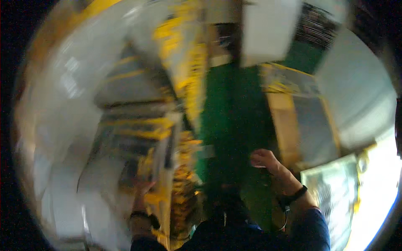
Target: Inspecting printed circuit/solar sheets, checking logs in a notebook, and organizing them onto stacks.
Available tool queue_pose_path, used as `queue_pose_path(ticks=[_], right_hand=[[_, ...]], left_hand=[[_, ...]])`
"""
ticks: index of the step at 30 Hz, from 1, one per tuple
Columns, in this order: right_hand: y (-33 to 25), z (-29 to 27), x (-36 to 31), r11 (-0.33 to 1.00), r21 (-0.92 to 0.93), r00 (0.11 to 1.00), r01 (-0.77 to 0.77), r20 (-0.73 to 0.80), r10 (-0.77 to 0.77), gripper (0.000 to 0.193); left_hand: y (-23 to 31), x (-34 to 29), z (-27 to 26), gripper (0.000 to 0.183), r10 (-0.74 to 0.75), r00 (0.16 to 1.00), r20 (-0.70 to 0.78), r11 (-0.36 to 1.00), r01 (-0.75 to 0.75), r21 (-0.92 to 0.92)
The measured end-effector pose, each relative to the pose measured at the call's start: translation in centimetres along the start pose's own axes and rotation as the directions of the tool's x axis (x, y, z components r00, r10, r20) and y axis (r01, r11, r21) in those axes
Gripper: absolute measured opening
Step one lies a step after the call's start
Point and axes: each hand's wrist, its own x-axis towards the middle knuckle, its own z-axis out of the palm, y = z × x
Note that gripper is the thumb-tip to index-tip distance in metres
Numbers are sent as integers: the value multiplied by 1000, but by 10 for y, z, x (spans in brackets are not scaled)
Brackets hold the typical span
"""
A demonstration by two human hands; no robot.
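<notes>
My right hand (263, 159) hangs over the dark green floor, its fingers curled closed. Whether anything lies inside them is hidden. A dark band circles that wrist, and a thin cable loops beneath it. Lower left, my left hand (143, 186) is smeared by motion, so its fingers do not show clearly. It is nearest to a grey unit with yellow edging (142, 129), and I cannot tell whether it touches it. Another dark band sits on my left wrist.
Green floor (230, 104) runs ahead between equipment. To the right stand a low grey-topped platform with yellow edges (312, 125) and a pale panel (356, 83). A blurred yellow-marked strip (194, 79) borders the left side. Ahead is a white panel (270, 31).
</notes>
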Motion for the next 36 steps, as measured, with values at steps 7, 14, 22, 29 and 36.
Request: queue_pose_path(ticks=[7,14,22,29,36], right_hand=[[38,-96,-197,981,-92,763,169,-618,-189,28],[157,-80,-356,589,-407,244,-698,-909,-339,64],[232,-59,-361,716,-167,28,-678,-979,-202,67],[209,-63,-345,772,-85,-104,-630,-976,-193,59],[204,-57,-335,842,17,-223,-539,-967,-124,54]], left_hand=[[27,58,11,65,256,958,-133,737,-104,668],[181,98,269,63,365,763,534,430,-647,630],[197,150,479,52,24,677,736,128,-732,669],[224,200,538,57,-171,706,687,-100,-707,701],[271,286,560,58,-148,778,611,-242,-627,740]])
